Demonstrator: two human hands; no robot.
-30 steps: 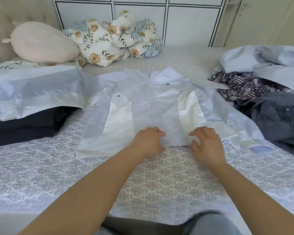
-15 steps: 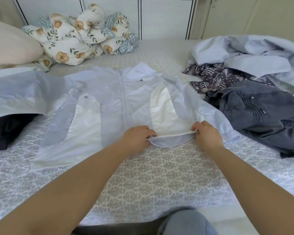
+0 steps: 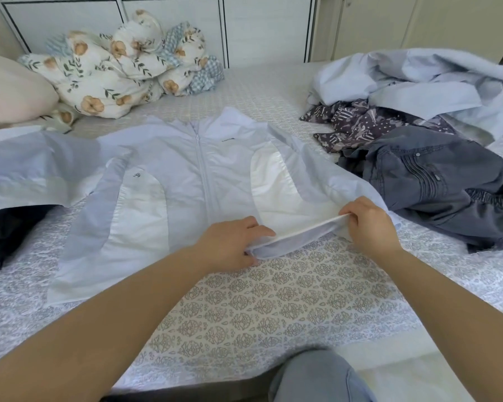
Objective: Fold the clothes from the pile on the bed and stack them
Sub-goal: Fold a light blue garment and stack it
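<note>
One pale blue and white zip-up jacket (image 3: 169, 181) lay spread front-up across the middle of the bed (image 3: 273, 300), collar pointing away from the person and zip closed. Two bare hands worked at its near hem. The left hand (image 3: 230, 245) pinched the hem close to the zip, thumb beneath the cloth and fingers curled over it. The right hand (image 3: 369, 224) pinched the same hem further from the zip, fingers closed on the edge. Between them the hem was lifted off the bed and pulled into a straight, taut line, showing the lining underneath.

The jacket looked thin, light and very soft, probably a little slippery, so it would likely sag and slide unless held at an edge. The hem, shoulders and cuffs seemed the sensible places to grip.

Right of the jacket sat one loose pile of unfolded clothes (image 3: 418, 140), in which at least three pieces could be told apart: a light blue one, a dark patterned one and a dark grey one. Left of the jacket lay one pale blue garment (image 3: 32, 166) on top of something dark (image 3: 6, 236). Beyond the jacket's collar were one bundled floral quilt (image 3: 122, 71) and one cream pillow (image 3: 9, 91)
</note>
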